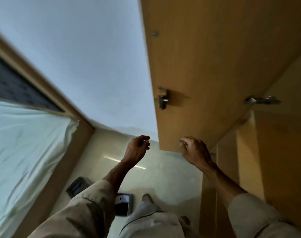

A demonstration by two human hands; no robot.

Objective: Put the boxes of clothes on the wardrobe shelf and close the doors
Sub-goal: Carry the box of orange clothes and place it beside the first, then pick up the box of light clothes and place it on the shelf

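Sleeves (pixel 87 208) nearest, wardrobe door (pixel 197 74) ahead

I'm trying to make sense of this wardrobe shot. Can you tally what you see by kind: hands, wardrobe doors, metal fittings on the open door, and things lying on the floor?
Hands: 2, left hand and right hand, both empty
Open wardrobe door: 1
Metal fittings: 2, latch and hinge
Dark items on the floor: 2, too blurred to identify
Total: 7

Glossy pale floor (pixel 163 176); dark flat object with grey rim (pixel 124 204) lying on it, partly hidden
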